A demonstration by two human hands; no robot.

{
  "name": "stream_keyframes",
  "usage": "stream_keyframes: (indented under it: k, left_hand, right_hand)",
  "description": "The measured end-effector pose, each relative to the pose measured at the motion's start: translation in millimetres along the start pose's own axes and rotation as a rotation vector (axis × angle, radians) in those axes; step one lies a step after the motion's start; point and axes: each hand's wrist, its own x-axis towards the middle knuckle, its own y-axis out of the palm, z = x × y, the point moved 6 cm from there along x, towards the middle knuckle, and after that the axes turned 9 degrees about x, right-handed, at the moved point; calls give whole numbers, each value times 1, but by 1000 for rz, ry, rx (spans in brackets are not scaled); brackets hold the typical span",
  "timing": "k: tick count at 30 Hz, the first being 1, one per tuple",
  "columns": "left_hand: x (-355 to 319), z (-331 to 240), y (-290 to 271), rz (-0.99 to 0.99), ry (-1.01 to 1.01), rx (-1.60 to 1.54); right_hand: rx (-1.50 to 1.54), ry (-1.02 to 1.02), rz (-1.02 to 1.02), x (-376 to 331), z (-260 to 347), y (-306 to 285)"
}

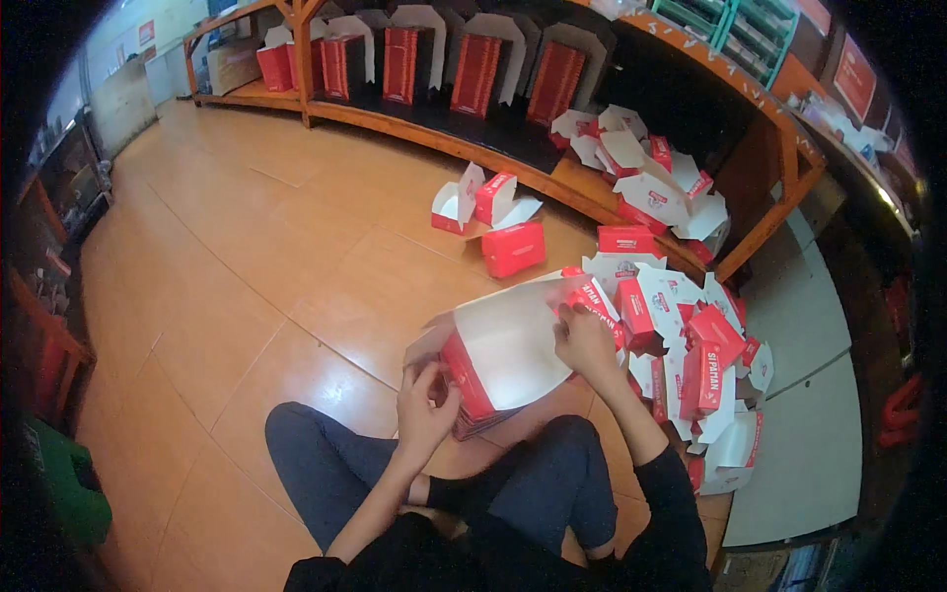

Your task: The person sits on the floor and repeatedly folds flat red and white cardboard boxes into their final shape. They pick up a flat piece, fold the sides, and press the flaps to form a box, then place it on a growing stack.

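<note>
A large red-and-white paper carton (pixel 508 340), partly folded, lies in front of my crossed legs with its white inside facing up. My left hand (pixel 426 405) is closed at its near left side, fingers curled against the red side panel. At the far right end my right hand (pixel 586 345) pinches the red printed flap, with thumb and fingers pressed together. Below the carton, the edges of a stack of flat cartons (pixel 473 426) show. The fingertips of both hands are partly hidden by the cardboard.
To my right lies a heap of folded red-and-white boxes (pixel 702 380), next to a pale board (pixel 804 434). A few open boxes (pixel 513 249) sit farther ahead on the tiled floor. Behind them, a low wooden shelf (pixel 473 148) bears stacked red cartons (pixel 406 64). At far left stands a green container (pixel 69 483).
</note>
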Motion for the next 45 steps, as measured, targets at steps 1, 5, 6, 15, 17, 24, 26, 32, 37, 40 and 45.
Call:
stream_keyframes:
  k: [1,5,6,15,17,24,26,32,37,40,45]
  left_hand:
    - [-1,-6,0,-9,13,27]
    - [-7,-16,-1,-16,9,150]
    - [-8,-16,0,8,-8,178]
    - [-13,-19,0,48,-54,346]
    - [-13,-18,-1,57,-73,353]
    - [-14,-22,-1,35,13,412]
    - [-15,-24,1,43,33,403]
    - [-18,-25,4,124,-13,365]
    - [-16,-31,3,13,77,239]
    - [-13,-25,5,58,91,85]
    - [12,-14,-2,140,200,-175]
  right_hand:
    - [-28,-11,0,1,1,0]
    - [-205,-1,48,5,15,-3]
    - [-273,-22,4,4,25,-8]
    - [10,-74,139,-40,144,23]
    - [1,-70,152,-38,147,29]
    - [-27,-106,219,-31,145,43]
    - [3,-115,179,-29,144,43]
    - [36,-155,69,-25,148,48]
    - [73,-163,218,-25,141,50]
    - [64,-181,384,-26,114,41]
    - [-69,239,5,-31,34,-4]
